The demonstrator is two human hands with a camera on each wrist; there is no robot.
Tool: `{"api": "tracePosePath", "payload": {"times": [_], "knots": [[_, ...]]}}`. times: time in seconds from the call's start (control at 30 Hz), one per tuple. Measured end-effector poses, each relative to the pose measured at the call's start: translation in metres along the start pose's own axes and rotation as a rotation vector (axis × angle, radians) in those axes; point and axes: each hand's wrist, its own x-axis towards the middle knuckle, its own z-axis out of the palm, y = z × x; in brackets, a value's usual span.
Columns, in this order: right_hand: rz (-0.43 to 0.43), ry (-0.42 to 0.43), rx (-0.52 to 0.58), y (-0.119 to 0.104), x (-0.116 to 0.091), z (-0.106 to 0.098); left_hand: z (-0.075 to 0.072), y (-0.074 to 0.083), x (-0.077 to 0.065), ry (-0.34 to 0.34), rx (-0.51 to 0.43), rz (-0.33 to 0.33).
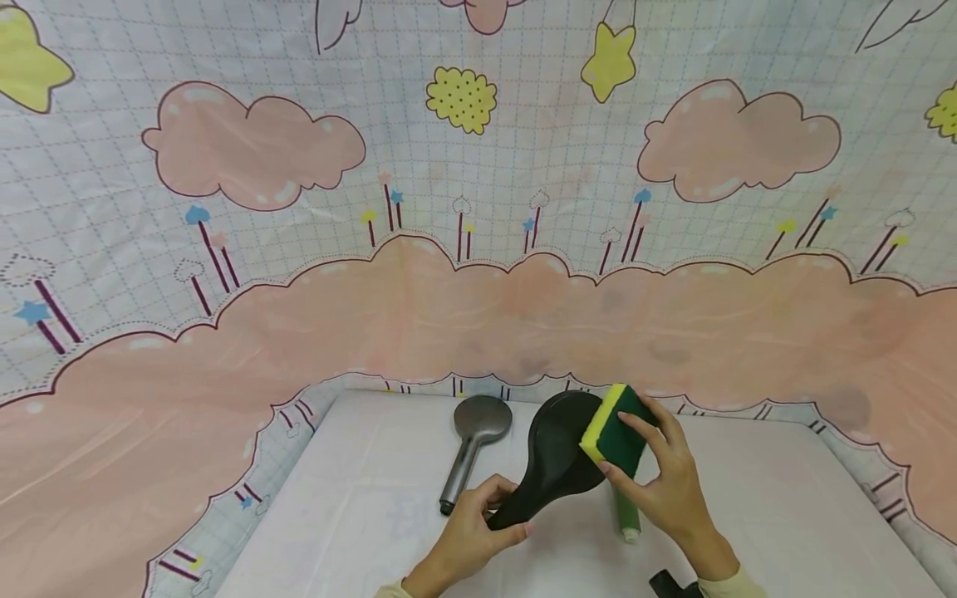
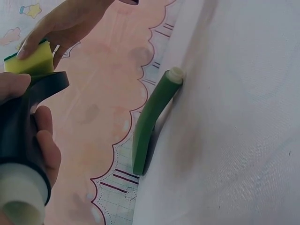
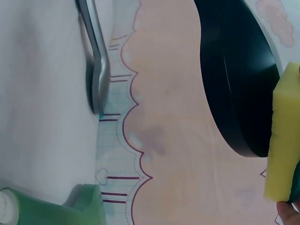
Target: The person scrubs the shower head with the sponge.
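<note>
My left hand (image 1: 474,531) grips the handle of a black shower head (image 1: 557,440), its wide round head tilted up over the table. In the left wrist view, the handle's end shows a pale hollow fitting (image 2: 23,190). Thumb and fingers of my right hand (image 1: 676,482) pinch a sponge (image 1: 626,436) with a yellow side and a dark green scouring side. The yellow side lies right at the edge of the black head. Behind the sponge and right hand, a green shower head (image 1: 626,515) lies partly hidden, its pale-ended handle toward me.
A grey shower head (image 1: 482,419) lies on the white table (image 1: 359,482) to the left, black end toward me. Part of a black item (image 1: 669,583) shows at the bottom edge near the right wrist. A patterned cloth (image 1: 478,316) with pink clouds rises behind the table.
</note>
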Motion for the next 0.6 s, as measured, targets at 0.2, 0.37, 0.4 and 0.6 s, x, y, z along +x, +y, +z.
{"api": "tracePosePath", "payload": {"times": [0.2,0.37,0.4,0.6], "knots": [[0.004,-0.002,0.013,-0.003,-0.003,0.005,0.001,0.001,0.001,0.02,-0.013,-0.023],[0.01,-0.027,-0.008,-0.009,-0.007,0.01,0.001,0.001,0.004,0.035,-0.031,-0.035],[0.012,-0.034,-0.01,-0.011,-0.007,0.011,0.001,0.001,0.005,0.036,-0.028,-0.042],[-0.01,-0.061,-0.013,-0.014,-0.01,0.018,0.003,-0.001,0.009,0.055,-0.016,-0.043]]}}
